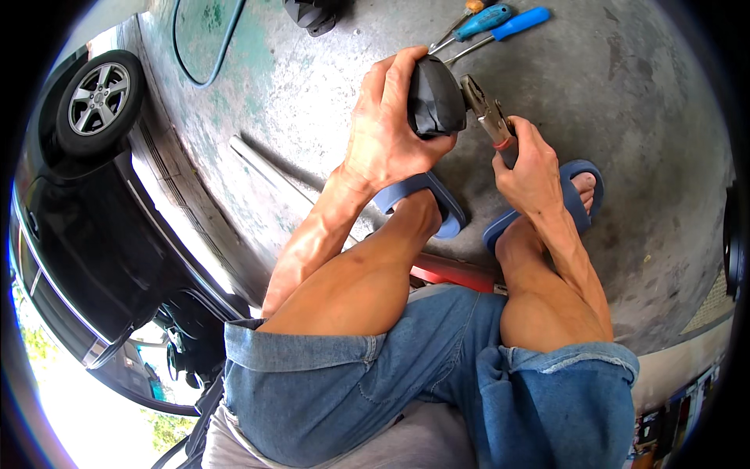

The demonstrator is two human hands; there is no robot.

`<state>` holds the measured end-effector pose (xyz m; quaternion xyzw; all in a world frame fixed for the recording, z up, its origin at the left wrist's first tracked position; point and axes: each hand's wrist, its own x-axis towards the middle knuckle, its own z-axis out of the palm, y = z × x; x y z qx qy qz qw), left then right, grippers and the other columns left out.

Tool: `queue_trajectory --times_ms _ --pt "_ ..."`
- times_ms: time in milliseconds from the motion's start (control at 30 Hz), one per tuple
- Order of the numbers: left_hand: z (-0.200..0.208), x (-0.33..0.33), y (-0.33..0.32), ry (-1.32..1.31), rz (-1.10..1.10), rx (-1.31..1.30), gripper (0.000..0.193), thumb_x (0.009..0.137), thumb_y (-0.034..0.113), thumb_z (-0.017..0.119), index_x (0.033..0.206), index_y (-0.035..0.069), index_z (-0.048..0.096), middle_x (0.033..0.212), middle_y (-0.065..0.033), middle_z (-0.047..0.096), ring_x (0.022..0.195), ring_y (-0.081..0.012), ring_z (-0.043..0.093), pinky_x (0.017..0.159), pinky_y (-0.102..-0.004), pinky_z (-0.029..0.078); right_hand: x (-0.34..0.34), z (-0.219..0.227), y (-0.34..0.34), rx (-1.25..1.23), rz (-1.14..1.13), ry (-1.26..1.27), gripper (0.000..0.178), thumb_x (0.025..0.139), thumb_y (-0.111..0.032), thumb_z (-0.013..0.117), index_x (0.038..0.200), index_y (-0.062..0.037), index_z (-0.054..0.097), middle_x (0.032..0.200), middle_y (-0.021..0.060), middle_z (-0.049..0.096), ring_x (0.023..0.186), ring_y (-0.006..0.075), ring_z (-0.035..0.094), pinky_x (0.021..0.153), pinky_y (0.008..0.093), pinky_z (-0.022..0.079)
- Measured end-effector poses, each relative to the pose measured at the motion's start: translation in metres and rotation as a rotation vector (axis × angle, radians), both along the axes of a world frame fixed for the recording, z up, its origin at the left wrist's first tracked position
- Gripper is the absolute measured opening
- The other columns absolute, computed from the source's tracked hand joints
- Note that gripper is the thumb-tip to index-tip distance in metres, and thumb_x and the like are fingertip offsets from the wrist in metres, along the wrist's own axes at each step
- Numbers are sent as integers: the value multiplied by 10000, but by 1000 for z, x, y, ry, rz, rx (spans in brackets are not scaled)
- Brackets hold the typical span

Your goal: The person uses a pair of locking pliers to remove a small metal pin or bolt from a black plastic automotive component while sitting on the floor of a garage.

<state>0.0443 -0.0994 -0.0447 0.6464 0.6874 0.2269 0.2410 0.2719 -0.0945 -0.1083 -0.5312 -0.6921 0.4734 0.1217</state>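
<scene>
My left hand (383, 137) is wrapped round a black rounded part (434, 98) with a smooth, faceted shell, held up over the floor. What kind of part it is, I cannot make out. In my right hand (530, 173) is a pair of pliers (491, 121) with metal jaws and red-and-black handles. The jaws point up and left, close beside the right side of the black part. Whether they touch it cannot be told. My fingers hide most of the pliers' handles.
Beyond my hands lie a blue screwdriver (522, 23), a teal screwdriver (483, 23) and an orange-handled tool (475, 6). Another black object (312, 16), a blue hose (205, 83) and a pale bar (269, 168) are on the concrete floor. A dark car (86, 234) stands left.
</scene>
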Motion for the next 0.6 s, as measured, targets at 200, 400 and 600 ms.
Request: queue_trajectory --times_ms 200,400,600 --pt "-8 -5 -5 -14 -13 -6 911 632 155 900 1436 103 475 1219 -178 606 1108 -357 640 952 -436 542 -1 -5 -1 -45 16 -64 476 766 -85 762 1204 -18 588 1111 206 676 1053 415 653 898 482 530" --pt "-5 -6 -7 -5 -19 -9 916 617 128 878 1436 79 472 1223 -202 588 1104 -391 621 948 -459 538 -1 -7 -1 6 61 -86 462 751 -93 766 1177 -27 599 1079 206 678 1022 412 661 875 489 533" --pt "-6 -5 -6 25 -7 -34 896 633 145 876 1427 75 467 1198 -210 583 1081 -406 619 926 -469 538 -2 -7 1 30 70 -78 432 756 -94 759 1147 -19 592 1048 211 679 1005 415 665 871 491 536"
